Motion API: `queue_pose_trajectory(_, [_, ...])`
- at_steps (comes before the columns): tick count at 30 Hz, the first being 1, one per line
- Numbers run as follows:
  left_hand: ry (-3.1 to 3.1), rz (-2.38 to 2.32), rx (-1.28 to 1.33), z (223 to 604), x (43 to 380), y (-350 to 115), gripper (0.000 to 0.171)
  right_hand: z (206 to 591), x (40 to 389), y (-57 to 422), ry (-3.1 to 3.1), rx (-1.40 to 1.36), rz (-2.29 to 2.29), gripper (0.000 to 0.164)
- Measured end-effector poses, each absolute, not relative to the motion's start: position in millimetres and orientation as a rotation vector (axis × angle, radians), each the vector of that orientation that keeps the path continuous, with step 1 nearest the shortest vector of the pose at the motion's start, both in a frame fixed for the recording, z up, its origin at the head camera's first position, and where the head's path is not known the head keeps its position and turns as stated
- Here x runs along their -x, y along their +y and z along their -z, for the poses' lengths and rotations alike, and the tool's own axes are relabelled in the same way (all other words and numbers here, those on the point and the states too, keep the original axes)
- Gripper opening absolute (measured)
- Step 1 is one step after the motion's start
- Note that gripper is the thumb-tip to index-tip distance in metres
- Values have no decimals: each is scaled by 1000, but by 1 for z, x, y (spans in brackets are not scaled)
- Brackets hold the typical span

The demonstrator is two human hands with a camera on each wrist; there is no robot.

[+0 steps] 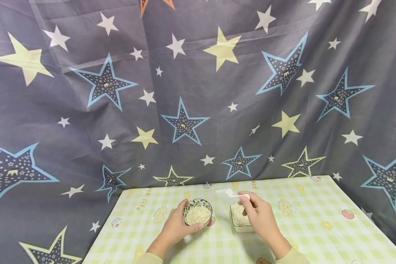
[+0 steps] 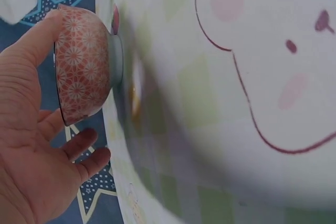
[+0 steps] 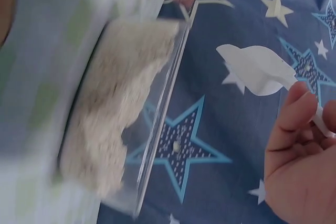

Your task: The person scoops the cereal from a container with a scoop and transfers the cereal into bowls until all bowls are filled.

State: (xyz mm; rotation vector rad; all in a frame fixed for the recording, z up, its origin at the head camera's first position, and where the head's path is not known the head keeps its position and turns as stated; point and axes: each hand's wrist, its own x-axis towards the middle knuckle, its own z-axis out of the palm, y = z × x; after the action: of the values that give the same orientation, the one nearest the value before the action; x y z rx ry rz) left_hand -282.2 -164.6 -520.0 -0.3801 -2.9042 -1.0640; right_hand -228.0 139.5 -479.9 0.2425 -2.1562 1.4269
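In the head view my left hand (image 1: 179, 223) grips a small bowl (image 1: 187, 209) by its rim, thumb on the near side and fingers at the far left. Red flower patterning covers the bowl's outside (image 2: 84, 59), and pale flakes like oats (image 1: 198, 215) lie inside. Whether its foot touches the table, I cannot tell. My right hand (image 1: 262, 216) pinches the handle of a white plastic scoop (image 3: 260, 72) above a clear rectangular box (image 1: 244, 229). Similar pale flakes (image 3: 113, 98) fill much of that box, sloping lower on one side. The scoop's inside is hidden.
A green-and-white checked tablecloth (image 1: 320, 209) with cartoon prints covers the table. Behind its back edge hangs a dark curtain (image 1: 198, 80) with stars. The box stands to the right of the bowl, with a gap between them.
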Motion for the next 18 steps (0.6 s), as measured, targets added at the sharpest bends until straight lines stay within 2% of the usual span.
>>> queue_pose_trajectory(8, [-2849,1003,452,514,278,-156,116,478,224,178,-2228,-100,-1442,22])
queue_pose_trajectory(18, [-2792,1004,641,503,267,-119,105,480,220,214,-2295,-73,-1373,25])
